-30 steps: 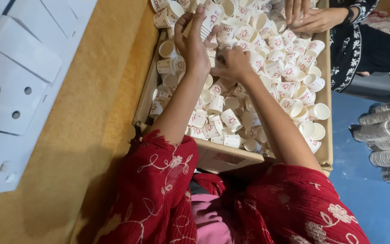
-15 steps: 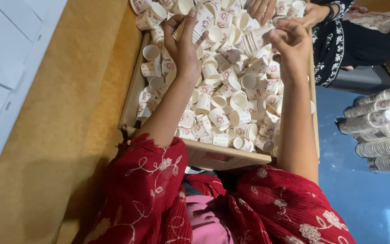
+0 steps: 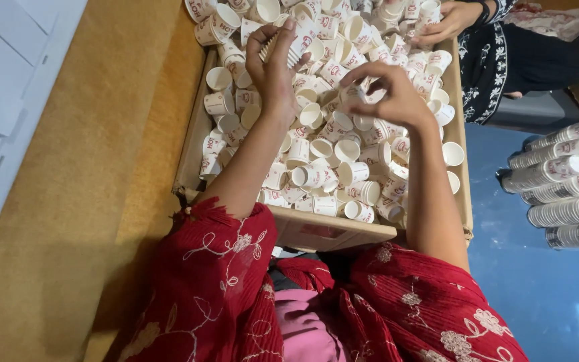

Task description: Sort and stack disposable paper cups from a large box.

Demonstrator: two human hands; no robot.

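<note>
While the left hand [image 3: 273, 70] is gripping a short stack of cups [image 3: 288, 48] in curled fingers, the right hand [image 3: 387, 94] is hovering half-open, loose cups [image 3: 343, 171] lying just beneath it in the box [image 3: 333, 231].

Shallow brown cardboard box [image 3: 194, 144] carries a loose heap of small white paper cups with red print [image 3: 343, 151], lying at all angles. The box rests on a tan surface [image 3: 95, 201]. Blue floor [image 3: 537, 295] at right carries wrapped sleeves of stacked white cups [image 3: 564, 181], laid side by side.
</note>
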